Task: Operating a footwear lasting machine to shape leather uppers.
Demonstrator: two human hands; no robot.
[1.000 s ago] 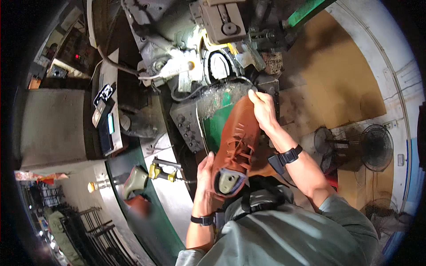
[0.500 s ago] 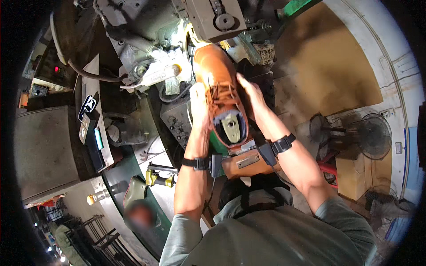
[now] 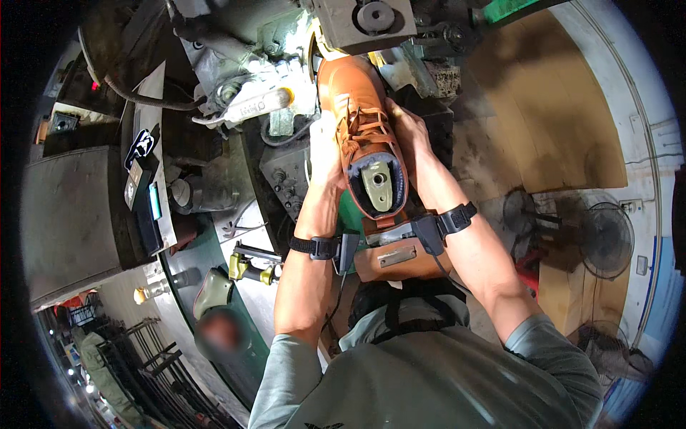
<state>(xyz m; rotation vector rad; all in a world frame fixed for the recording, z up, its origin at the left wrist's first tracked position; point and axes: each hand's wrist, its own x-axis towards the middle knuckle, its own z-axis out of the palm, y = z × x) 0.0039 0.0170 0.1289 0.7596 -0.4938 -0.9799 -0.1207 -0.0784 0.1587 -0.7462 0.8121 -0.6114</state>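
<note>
A brown leather lace-up boot (image 3: 355,93) with a green shoe last (image 3: 377,187) inside its collar points toe-first into a machine (image 3: 361,25). My left hand (image 3: 325,151) grips the boot's left side, and its fingertips are hidden beneath. On the opposite side my right hand (image 3: 411,130) wraps round the boot near the laces. The toe reaches up against a yellowish curved part (image 3: 325,43) under the machine's grey block; the exact contact is hidden. Black straps with small dark boxes sit on both my wrists.
A bright work lamp (image 3: 261,104) lights the boot from the left. Left of my arm, a yellow-green staple gun (image 3: 251,266) and pliers (image 3: 243,225) lie on the bench. A brown leather piece with a metal plate (image 3: 396,256) is below the boot. A fan (image 3: 606,239) stands right.
The boot and both my hands have moved slightly up, with the toe farther under the machine's block. The whole view has shifted a little too.
</note>
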